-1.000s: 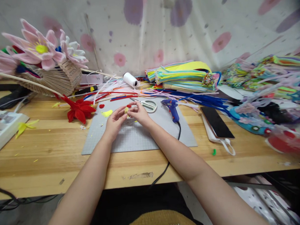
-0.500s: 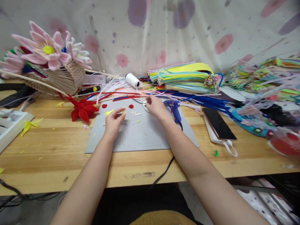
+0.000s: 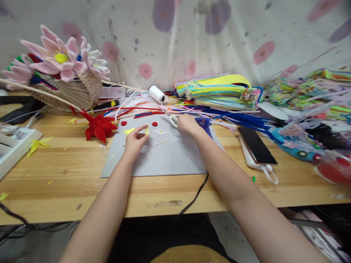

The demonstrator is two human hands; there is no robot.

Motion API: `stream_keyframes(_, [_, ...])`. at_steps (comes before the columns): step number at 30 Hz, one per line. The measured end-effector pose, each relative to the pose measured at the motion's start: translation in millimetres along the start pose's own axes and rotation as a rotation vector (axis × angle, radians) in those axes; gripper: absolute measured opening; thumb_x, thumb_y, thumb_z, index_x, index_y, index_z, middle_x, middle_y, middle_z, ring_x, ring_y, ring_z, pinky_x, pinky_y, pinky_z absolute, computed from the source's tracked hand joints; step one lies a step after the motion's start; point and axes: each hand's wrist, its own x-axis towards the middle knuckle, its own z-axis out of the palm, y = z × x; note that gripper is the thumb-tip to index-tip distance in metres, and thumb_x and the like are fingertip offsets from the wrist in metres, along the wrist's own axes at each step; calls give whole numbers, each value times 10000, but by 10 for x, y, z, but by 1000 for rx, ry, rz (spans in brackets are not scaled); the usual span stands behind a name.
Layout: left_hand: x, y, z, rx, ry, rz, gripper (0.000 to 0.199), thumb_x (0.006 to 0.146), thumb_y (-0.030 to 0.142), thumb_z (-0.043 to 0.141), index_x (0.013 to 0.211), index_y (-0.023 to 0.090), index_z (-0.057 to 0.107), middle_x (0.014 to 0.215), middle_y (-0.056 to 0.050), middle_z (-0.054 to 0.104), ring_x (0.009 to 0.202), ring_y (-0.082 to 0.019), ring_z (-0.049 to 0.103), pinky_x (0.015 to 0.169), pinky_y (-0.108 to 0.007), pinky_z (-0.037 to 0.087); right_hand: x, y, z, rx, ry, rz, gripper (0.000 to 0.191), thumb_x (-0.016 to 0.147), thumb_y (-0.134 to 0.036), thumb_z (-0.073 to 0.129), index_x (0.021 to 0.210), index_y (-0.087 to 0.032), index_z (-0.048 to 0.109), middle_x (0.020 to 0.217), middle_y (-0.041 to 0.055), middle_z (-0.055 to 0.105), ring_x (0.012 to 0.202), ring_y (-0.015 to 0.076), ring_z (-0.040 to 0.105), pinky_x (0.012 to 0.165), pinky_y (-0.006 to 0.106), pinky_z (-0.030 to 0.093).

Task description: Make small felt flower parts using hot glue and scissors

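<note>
A small yellow piece (image 3: 147, 130) is pinched between the thumb and fingers of my left hand (image 3: 134, 140), above the left part of the grey cutting mat (image 3: 165, 162). My right hand (image 3: 189, 126) is closed at the mat's far side on a pair of scissors (image 3: 173, 121). Their pale handle loops show left of my fingers, and the rest is hidden. Just right of that hand lies a blue glue gun (image 3: 204, 123), partly covered by my wrist. Yellow scrap (image 3: 128, 131), two red pieces (image 3: 154, 124) and several thin white bits (image 3: 160, 133) rest on the mat.
A red fuzzy flower (image 3: 99, 128) lies left of the mat. Pipe cleaner bundles (image 3: 217, 88) and a white thread spool (image 3: 157, 93) are behind it. Right stands a phone (image 3: 258, 144) on a white block with a cable. Pink flowers (image 3: 56, 55) rise at the left back.
My right hand has shifted slightly right and closed on the scissors, whose blades are now out of sight. My left hand keeps the yellow piece in nearly the same place. The view has shifted a little.
</note>
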Motion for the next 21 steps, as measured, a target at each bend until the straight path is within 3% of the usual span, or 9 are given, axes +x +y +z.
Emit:
stream_keyframes(3, [9,1,-12,-1,3,-8,519,602,279,689,1111,193,631,640,-1,592,523,-102,474,491,-244,345,-132,108,-109,271,-81,-17,152,740,-196,524,810,-133,645,826,110,670,761,200,600,664,274,427])
stream_keyframes(6, [14,10,-23,-13,10,-13,523,590,273,693,1104,191,635,636,0,595,526,-101,487,480,-235,351,-300,196,-152,638,-230,-127,167,719,-250,541,818,-139,618,818,69,657,689,143,575,614,240,415])
stream_keyframes(8, [20,17,-29,-26,14,-2,528,578,265,697,1098,189,638,631,3,594,523,-96,496,471,-226,355,-388,216,-151,729,-327,-138,233,682,-312,598,843,-144,600,806,51,644,664,124,555,594,230,400])
stream_keyframes(10, [25,20,-34,-39,9,9,540,567,257,702,1098,188,637,627,5,593,519,-93,502,468,-222,360,-439,205,-145,659,-382,-144,330,626,-394,664,842,-154,594,770,22,621,642,112,525,570,222,372])
stream_keyframes(14, [28,22,-43,-40,-34,5,574,564,272,708,1124,183,621,635,3,596,521,-99,505,483,-230,367,-450,140,-162,339,-331,-176,443,601,-561,661,812,-178,596,747,-2,591,639,114,487,551,225,319])
stream_keyframes(17, [21,30,-46,-28,-53,0,577,571,292,709,1131,183,618,629,2,593,523,-104,503,484,-233,360,-436,106,-193,160,-373,-206,484,593,-634,638,781,-189,601,730,8,596,637,128,486,549,237,297])
stream_keyframes(21, [4,54,-41,-66,-85,-5,577,567,283,717,1125,176,618,626,4,594,541,-101,511,491,-222,362,-396,117,-222,115,-458,-258,519,611,-682,590,787,-195,612,727,10,593,633,128,475,549,239,289])
